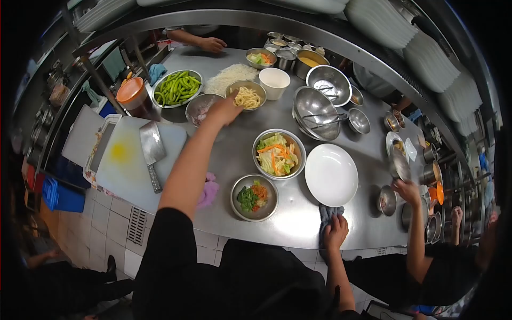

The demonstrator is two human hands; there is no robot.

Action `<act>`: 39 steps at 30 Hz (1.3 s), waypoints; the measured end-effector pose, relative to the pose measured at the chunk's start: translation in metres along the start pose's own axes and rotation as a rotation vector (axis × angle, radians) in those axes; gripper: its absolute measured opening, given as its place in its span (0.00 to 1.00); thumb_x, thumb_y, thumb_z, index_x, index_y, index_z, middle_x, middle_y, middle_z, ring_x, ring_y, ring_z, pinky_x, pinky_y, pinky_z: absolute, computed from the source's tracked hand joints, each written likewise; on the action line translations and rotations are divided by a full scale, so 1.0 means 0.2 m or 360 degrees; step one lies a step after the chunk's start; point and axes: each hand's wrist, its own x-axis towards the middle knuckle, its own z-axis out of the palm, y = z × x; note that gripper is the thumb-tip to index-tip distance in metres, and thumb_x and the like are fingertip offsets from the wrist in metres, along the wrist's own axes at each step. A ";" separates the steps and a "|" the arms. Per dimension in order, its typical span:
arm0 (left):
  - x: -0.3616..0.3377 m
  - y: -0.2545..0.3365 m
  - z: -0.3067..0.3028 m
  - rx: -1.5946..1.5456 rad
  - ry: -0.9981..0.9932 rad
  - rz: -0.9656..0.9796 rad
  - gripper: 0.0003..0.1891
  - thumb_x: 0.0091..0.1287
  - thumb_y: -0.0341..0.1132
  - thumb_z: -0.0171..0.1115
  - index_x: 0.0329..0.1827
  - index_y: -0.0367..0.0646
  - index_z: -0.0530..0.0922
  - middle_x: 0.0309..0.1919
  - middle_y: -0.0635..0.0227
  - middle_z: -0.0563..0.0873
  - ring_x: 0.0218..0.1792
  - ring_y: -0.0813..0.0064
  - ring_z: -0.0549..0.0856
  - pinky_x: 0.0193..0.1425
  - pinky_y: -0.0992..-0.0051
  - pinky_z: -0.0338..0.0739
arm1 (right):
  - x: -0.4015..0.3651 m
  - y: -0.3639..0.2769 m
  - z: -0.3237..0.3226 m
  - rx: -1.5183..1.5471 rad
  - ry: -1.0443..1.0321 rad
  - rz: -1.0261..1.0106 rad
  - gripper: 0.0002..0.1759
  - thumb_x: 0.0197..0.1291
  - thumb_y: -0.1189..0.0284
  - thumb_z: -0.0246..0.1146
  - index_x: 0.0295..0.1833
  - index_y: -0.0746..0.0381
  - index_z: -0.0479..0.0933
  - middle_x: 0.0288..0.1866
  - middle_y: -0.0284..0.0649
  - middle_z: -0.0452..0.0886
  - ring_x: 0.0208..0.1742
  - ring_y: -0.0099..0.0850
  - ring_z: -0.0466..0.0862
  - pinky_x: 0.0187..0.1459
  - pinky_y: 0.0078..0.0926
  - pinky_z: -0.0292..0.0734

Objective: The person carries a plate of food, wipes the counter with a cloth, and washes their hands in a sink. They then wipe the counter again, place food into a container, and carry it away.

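Note:
My left hand [224,112] reaches across the steel table, its fingers closed at the left rim of a metal bowl of thick noodles [247,98]. Part of its grip is hidden. Close beside its wrist is a metal bowl with pale pinkish contents [201,110]. At the table's front edge, my right hand [336,233] is closed on a dark grey cloth [326,214], just below a white oval plate [332,175]. Between my arms stand a bowl of cut cabbage and carrot [276,153] and a bowl of chopped greens and orange bits [255,197].
Left lies a cutting board [120,170] with a cleaver [153,149]. Green peppers [177,87], white shreds [232,77] and a white tub [274,84] stand farther back. Metal bowls [317,113] are right of centre. A co-worker's hand [408,192] works at right; another person's hand [212,44] is opposite.

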 end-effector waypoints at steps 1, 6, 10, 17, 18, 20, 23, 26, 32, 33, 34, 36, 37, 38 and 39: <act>0.09 0.05 -0.04 -0.0065 0.0005 0.0029 0.34 0.65 0.49 0.54 0.73 0.50 0.57 0.50 0.51 0.82 0.30 0.63 0.85 0.41 0.65 0.80 | -0.01 0.00 0.00 -0.0004 -0.0005 0.0014 0.21 0.42 0.78 0.60 0.48 0.62 0.77 0.55 0.47 0.75 0.59 0.47 0.72 0.59 0.44 0.65; 0.55 0.05 -0.03 0.0296 0.0517 0.0235 0.34 0.62 0.47 0.57 0.72 0.50 0.61 0.54 0.56 0.81 0.44 0.60 0.86 0.48 0.65 0.79 | 0.03 -0.01 -0.02 0.0022 -0.0055 0.0049 0.24 0.41 0.77 0.61 0.50 0.60 0.77 0.56 0.47 0.74 0.61 0.47 0.71 0.60 0.44 0.64; 0.49 -0.37 -0.11 0.0302 0.0746 -0.0603 0.15 0.61 0.38 0.57 0.44 0.40 0.83 0.47 0.53 0.84 0.50 0.58 0.84 0.50 0.65 0.80 | 0.02 0.00 -0.15 0.0439 -0.0147 0.0205 0.25 0.48 0.75 0.61 0.56 0.60 0.74 0.62 0.48 0.71 0.64 0.47 0.69 0.64 0.42 0.62; 0.19 -0.92 0.11 -0.0833 0.0451 -0.0448 0.25 0.62 0.43 0.57 0.54 0.31 0.75 0.49 0.44 0.81 0.34 0.54 0.87 0.39 0.62 0.81 | -0.03 0.01 -0.28 0.0716 0.0191 0.0492 0.17 0.59 0.76 0.56 0.54 0.65 0.74 0.54 0.47 0.77 0.57 0.41 0.76 0.61 0.33 0.67; 0.19 -1.00 0.14 -0.0473 0.0641 -0.0357 0.24 0.61 0.41 0.57 0.55 0.32 0.75 0.48 0.44 0.82 0.33 0.54 0.87 0.34 0.62 0.81 | -0.02 -0.01 -0.31 0.0782 0.0168 0.0497 0.15 0.59 0.76 0.57 0.52 0.65 0.75 0.52 0.46 0.78 0.54 0.40 0.77 0.58 0.32 0.69; 0.28 -1.18 0.17 -0.0419 0.0886 -0.0121 0.23 0.60 0.36 0.58 0.57 0.33 0.75 0.45 0.46 0.83 0.31 0.58 0.87 0.29 0.63 0.82 | 0.04 -0.06 -0.37 0.0892 0.0210 0.0481 0.12 0.58 0.77 0.57 0.47 0.67 0.77 0.46 0.44 0.80 0.48 0.36 0.79 0.52 0.29 0.73; -0.19 -0.39 -0.11 -0.0826 0.0533 -0.0111 0.19 0.60 0.32 0.55 0.53 0.33 0.77 0.36 0.54 0.85 0.36 0.66 0.87 0.40 0.69 0.80 | 0.12 -0.16 -0.44 0.0996 0.0105 0.0421 0.11 0.58 0.77 0.57 0.46 0.67 0.78 0.42 0.43 0.81 0.44 0.34 0.80 0.49 0.27 0.74; -0.20 0.01 -0.06 -0.0592 0.0435 0.0504 0.18 0.60 0.31 0.54 0.52 0.34 0.77 0.33 0.58 0.85 0.35 0.68 0.86 0.38 0.70 0.79 | 0.17 -0.21 -0.41 0.1107 0.0082 0.0294 0.09 0.56 0.79 0.59 0.44 0.67 0.79 0.41 0.44 0.82 0.41 0.35 0.81 0.43 0.27 0.76; -0.02 1.13 0.52 -0.0843 -0.0152 0.0633 0.18 0.59 0.31 0.54 0.51 0.32 0.75 0.32 0.51 0.85 0.23 0.63 0.86 0.18 0.69 0.80 | 0.18 -0.07 -0.46 0.1212 0.0018 0.0357 0.10 0.60 0.76 0.58 0.45 0.67 0.79 0.38 0.43 0.83 0.38 0.31 0.82 0.43 0.24 0.76; 0.02 1.27 0.65 -0.0861 -0.0165 0.0663 0.17 0.59 0.30 0.54 0.50 0.31 0.75 0.31 0.51 0.84 0.22 0.63 0.86 0.17 0.69 0.80 | 0.17 -0.02 -0.49 0.1245 0.0031 0.0438 0.09 0.61 0.76 0.59 0.45 0.67 0.79 0.37 0.43 0.83 0.38 0.32 0.83 0.43 0.25 0.76; 0.09 1.39 0.79 -0.0880 -0.0179 0.0692 0.16 0.59 0.29 0.53 0.49 0.31 0.75 0.29 0.51 0.84 0.21 0.63 0.85 0.17 0.69 0.80 | 0.15 0.06 -0.51 0.1253 0.0022 0.0457 0.10 0.62 0.75 0.58 0.46 0.67 0.79 0.36 0.43 0.83 0.38 0.30 0.83 0.43 0.24 0.76; 0.21 1.64 1.01 -0.0692 -0.0409 0.0522 0.15 0.59 0.27 0.52 0.48 0.32 0.75 0.26 0.52 0.84 0.18 0.65 0.85 0.16 0.69 0.79 | 0.11 0.23 -0.54 0.1298 0.0058 0.0592 0.09 0.63 0.75 0.58 0.45 0.67 0.79 0.36 0.43 0.84 0.37 0.29 0.84 0.42 0.23 0.77; 0.29 1.71 1.13 -0.0569 -0.0504 0.0432 0.14 0.58 0.27 0.52 0.47 0.33 0.76 0.25 0.53 0.84 0.17 0.66 0.85 0.16 0.69 0.78 | 0.08 0.33 -0.54 0.1343 0.0073 0.0665 0.09 0.63 0.75 0.58 0.45 0.67 0.79 0.36 0.42 0.84 0.37 0.28 0.84 0.42 0.23 0.77; 0.37 1.84 1.30 -0.0456 -0.0508 0.0459 0.14 0.59 0.27 0.51 0.46 0.34 0.77 0.26 0.54 0.85 0.17 0.66 0.85 0.16 0.70 0.78 | 0.05 0.52 -0.53 0.1419 0.0095 0.0809 0.09 0.63 0.75 0.58 0.45 0.67 0.79 0.36 0.41 0.84 0.37 0.27 0.84 0.42 0.23 0.77; 0.40 1.89 1.40 -0.0353 -0.0518 0.0481 0.13 0.59 0.27 0.51 0.45 0.35 0.78 0.26 0.54 0.85 0.17 0.66 0.84 0.16 0.71 0.77 | -0.01 0.63 -0.52 0.1482 0.0107 0.0954 0.09 0.64 0.75 0.57 0.46 0.67 0.79 0.35 0.41 0.84 0.37 0.26 0.84 0.42 0.22 0.77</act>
